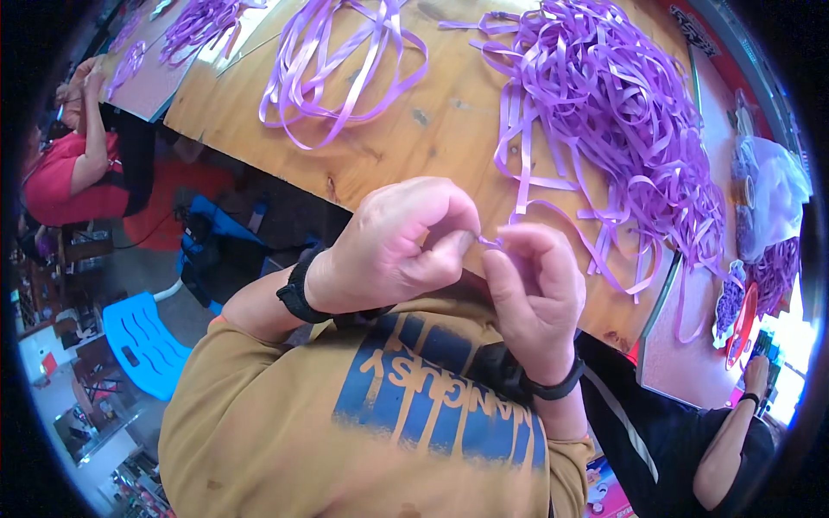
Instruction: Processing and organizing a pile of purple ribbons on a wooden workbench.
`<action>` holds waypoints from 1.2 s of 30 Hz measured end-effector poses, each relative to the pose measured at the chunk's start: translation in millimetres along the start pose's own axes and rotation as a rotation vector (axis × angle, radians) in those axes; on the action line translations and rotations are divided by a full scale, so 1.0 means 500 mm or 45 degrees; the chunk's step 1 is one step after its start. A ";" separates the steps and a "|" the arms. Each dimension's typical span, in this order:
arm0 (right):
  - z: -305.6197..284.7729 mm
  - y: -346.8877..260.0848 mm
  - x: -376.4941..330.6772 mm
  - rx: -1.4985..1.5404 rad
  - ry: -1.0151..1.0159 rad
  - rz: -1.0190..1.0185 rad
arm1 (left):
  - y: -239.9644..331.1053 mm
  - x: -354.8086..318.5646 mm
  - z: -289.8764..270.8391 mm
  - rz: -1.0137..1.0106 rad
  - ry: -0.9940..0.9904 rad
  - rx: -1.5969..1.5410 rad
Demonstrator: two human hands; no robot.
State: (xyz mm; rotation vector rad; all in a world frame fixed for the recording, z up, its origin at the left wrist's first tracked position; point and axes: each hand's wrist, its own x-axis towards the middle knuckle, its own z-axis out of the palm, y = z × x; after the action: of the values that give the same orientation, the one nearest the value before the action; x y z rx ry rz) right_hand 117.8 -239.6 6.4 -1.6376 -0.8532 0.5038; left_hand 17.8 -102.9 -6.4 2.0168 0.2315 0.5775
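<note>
Bright light covers the flat, light-brown wooden tabletop (pixel 462 108), glaring white at its far-left corner and blown out beyond its right end, perhaps from daylight. Shadow fills the space below its near edge; fisheye distortion curves its outline.

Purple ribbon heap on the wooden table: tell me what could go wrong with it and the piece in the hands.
The purple heap looks loosely tangled, so pulling one strand could tighten a knot or drag others along.
Only a short bit of ribbon shows between the left hand and right hand, so it might slip from the fingertips.
Some of the heap spills past the wooden table's right edge, where it could snag or slide off.
</note>
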 end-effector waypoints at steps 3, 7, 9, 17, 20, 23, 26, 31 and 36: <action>-0.012 0.011 -0.002 -0.081 -0.065 -0.158 | 0.004 -0.004 0.002 -0.007 -0.034 0.008; -0.014 0.014 -0.009 -0.092 -0.076 -0.175 | 0.004 -0.003 -0.001 0.003 -0.051 -0.046; -0.011 0.016 -0.009 -0.112 -0.055 -0.196 | 0.004 0.001 -0.001 0.231 -0.032 0.163; -0.003 0.036 -0.022 -0.134 -0.112 -0.321 | -0.001 0.002 0.017 0.504 -0.093 0.519; -0.002 0.039 -0.023 -0.122 -0.144 -0.387 | 0.000 -0.008 0.024 0.551 -0.019 0.615; -0.014 0.038 -0.022 -0.145 -0.214 -0.379 | -0.007 -0.018 0.025 0.539 -0.030 0.496; -0.040 0.028 -0.007 -0.136 -0.282 -0.252 | -0.021 -0.012 -0.003 0.354 0.005 0.417; -0.132 0.041 -0.008 -0.125 -0.186 -0.074 | -0.030 -0.027 -0.075 -0.275 0.318 0.043; -0.157 0.033 -0.029 0.219 -0.094 0.261 | -0.050 -0.010 -0.085 -0.310 0.349 0.184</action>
State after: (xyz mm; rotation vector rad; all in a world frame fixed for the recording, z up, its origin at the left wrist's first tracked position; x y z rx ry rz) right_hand 169.6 -302.6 8.2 -1.5627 -0.6783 0.7642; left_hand -5.5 -59.8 -12.4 2.0043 0.6920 0.6961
